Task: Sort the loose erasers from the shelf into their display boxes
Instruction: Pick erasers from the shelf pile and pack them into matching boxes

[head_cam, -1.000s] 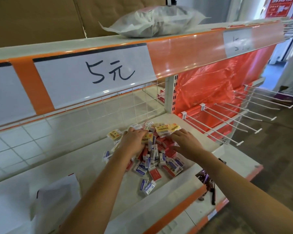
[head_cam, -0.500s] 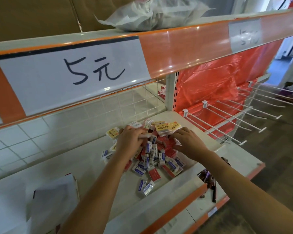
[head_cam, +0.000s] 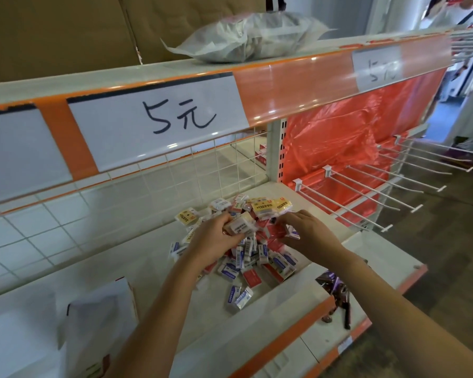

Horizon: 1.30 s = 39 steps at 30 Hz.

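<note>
Reaching into the heap of loose erasers point(head_cam: 246, 249) on the white shelf point(head_cam: 120, 271), both hands work at its far side. The left hand point(head_cam: 216, 236) curls its fingers round a pale wrapped eraser point(head_cam: 239, 225), lifted just above the pile. The right hand point(head_cam: 309, 230), at 3 o'clock of the left, lies knuckles-up on the red-sleeved erasers, fingertips dug among them; whether it grasps one I cannot tell. Two yellow-labelled packs point(head_cam: 271, 207) sit at 12 o'clock of the heap, another yellow pack point(head_cam: 187, 216) at 10 o'clock. A white display box point(head_cam: 101, 320) stands near the shelf front at 8 o'clock, well apart from the pile. Overhead, a handwritten price card point(head_cam: 159, 121) fronts the upper shelf.
</note>
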Motion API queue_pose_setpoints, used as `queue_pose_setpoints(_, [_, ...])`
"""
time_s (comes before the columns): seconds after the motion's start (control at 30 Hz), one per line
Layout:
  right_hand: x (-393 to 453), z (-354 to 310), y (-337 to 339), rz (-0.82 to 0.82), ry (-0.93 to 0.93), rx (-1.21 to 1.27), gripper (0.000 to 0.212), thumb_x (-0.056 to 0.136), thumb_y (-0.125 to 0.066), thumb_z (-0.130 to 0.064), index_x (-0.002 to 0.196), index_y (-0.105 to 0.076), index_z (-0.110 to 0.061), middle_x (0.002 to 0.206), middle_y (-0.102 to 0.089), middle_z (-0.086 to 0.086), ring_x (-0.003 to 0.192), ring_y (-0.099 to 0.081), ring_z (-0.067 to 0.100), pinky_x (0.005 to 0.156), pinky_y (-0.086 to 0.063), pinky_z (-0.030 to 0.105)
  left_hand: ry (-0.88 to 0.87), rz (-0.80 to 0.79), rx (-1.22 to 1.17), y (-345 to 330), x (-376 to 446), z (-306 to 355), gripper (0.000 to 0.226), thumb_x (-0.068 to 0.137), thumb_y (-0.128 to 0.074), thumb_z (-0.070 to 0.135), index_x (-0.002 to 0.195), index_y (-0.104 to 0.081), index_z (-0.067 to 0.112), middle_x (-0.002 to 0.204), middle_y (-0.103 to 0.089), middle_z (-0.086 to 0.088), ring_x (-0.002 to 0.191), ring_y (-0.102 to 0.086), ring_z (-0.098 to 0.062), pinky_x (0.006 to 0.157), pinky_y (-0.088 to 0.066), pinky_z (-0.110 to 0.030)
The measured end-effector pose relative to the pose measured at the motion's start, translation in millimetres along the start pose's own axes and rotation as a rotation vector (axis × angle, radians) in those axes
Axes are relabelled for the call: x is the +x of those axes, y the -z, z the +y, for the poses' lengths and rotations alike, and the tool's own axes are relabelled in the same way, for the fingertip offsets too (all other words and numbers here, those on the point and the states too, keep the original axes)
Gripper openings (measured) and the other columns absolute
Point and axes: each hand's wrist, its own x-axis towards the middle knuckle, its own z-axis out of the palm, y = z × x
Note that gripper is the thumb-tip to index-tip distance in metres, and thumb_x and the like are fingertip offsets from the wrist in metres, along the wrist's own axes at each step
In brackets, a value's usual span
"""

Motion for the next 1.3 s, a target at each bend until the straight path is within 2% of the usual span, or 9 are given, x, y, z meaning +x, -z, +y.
queue_pose_setpoints(0.1, [-11, -12, 6, 0.053, 0.037, 0.038, 0.033, 0.075, -0.077, -0.021, 0.104, -0.064, -0.012, 0.097, -0.069, 0.004, 0.089, -0.059, 0.023, 0.073, -0.050, 0.032, 0.039, -0.045, -0.134, 1, -15, 4, 0.032, 0.086, -0.065, 0.030, 0.116, -0.057, 0.022, 0.081, -0.053, 0.024, 0.072, -0.053, 0.008, 0.060, -0.041, -0.013])
queue_pose_setpoints(0.2, [-22, -25, 12, 0.093, 0.020, 0.066, 0.032, 0.076, -0.076, -0.021, 0.105, -0.064, -0.013, 0.098, -0.067, 0.002, 0.089, -0.057, 0.020, 0.075, -0.050, 0.032, 0.092, -0.110, -0.288, -1, -30, 0, 0.036, 0.084, -0.067, 0.028, 0.118, -0.058, 0.021, 0.089, -0.063, 0.018, 0.083, -0.063, -0.002, 0.075, -0.050, -0.022])
queue_pose_setpoints(0.37, [-46, -45, 18, 0.070, -0.076, 0.225, 0.035, 0.077, -0.075, -0.020, 0.109, -0.063, -0.019, 0.098, -0.056, -0.013, 0.088, -0.047, -0.003, 0.077, -0.037, 0.006, 0.112, -0.250, -0.489, -1, -53, -6, 0.029, 0.082, -0.070, 0.020, 0.101, -0.059, 0.037, 0.097, -0.071, 0.008, 0.084, -0.067, 0.001, 0.079, -0.051, -0.019])
queue_pose_setpoints(0.5, [-65, -64, 18, 0.061, -0.123, 0.302, 0.033, 0.079, -0.074, -0.020, 0.104, -0.058, -0.031, 0.101, -0.054, -0.023, 0.093, -0.050, -0.007, 0.075, -0.038, 0.005, 0.116, -0.251, -0.506, -4, -67, -13, 0.034, 0.080, -0.073, 0.022, 0.101, -0.055, 0.042, 0.101, -0.071, 0.008, 0.092, -0.067, -0.007, 0.088, -0.051, -0.030])
queue_pose_setpoints(0.73, [-89, -83, 8, 0.002, -0.233, 0.350, 0.038, 0.079, -0.073, -0.027, 0.097, -0.046, -0.049, 0.100, -0.052, -0.023, 0.090, -0.050, -0.005, 0.070, -0.039, 0.008, 0.133, -0.312, -0.456, -9, -91, -20, 0.032, 0.078, -0.076, 0.020, 0.107, -0.063, 0.025, 0.099, -0.071, 0.006, 0.090, -0.067, -0.006, 0.090, -0.052, -0.033])
queue_pose_setpoints(0.9, [-100, -93, 6, -0.025, -0.272, 0.393, 0.035, 0.080, -0.071, -0.029, 0.099, -0.049, -0.048, 0.102, -0.053, -0.024, 0.091, -0.050, -0.002, 0.072, -0.042, 0.012, 0.154, -0.310, -0.525, -12, -102, -17, 0.027, 0.079, -0.075, 0.021, 0.104, -0.065, 0.023, 0.098, -0.071, 0.006, 0.088, -0.067, -0.005, 0.082, -0.053, -0.027])
queue_pose_setpoints(1.0, [-104, -96, 8, -0.017, -0.292, 0.403, 0.035, 0.080, -0.072, -0.027, 0.098, -0.050, -0.048, 0.100, -0.054, -0.027, 0.089, -0.051, -0.006, 0.073, -0.044, 0.013, 0.182, -0.306, -0.632, -14, -106, -9, 0.023, 0.081, -0.071, 0.016, 0.102, -0.065, 0.021, 0.091, -0.071, 0.010, 0.072, -0.064, 0.005, 0.063, -0.046, -0.011])
queue_pose_setpoints(1.07, [-105, -97, 10, 0.002, -0.294, 0.414, 0.034, 0.079, -0.072, -0.028, 0.098, -0.050, -0.047, 0.100, -0.054, -0.028, 0.091, -0.051, -0.006, 0.072, -0.044, 0.011, 0.198, -0.281, -0.681, -15, -107, -4, 0.020, 0.083, -0.069, 0.014, 0.102, -0.066, 0.019, 0.083, -0.070, 0.011, 0.064, -0.061, 0.008, 0.057, -0.041, -0.007])
queue_pose_setpoints(1.3, [-108, -96, 16, 0.039, -0.309, 0.451, 0.032, 0.081, -0.070, -0.030, 0.100, -0.052, -0.047, 0.101, -0.057, -0.028, 0.091, -0.054, -0.002, 0.070, -0.045, 0.012, 0.196, -0.257, -0.731, -17, -112, 2, 0.016, 0.087, -0.064, 0.016, 0.103, -0.067, 0.020, 0.071, -0.069, 0.018, 0.061, -0.058, 0.009, 0.055, -0.041, -0.007])
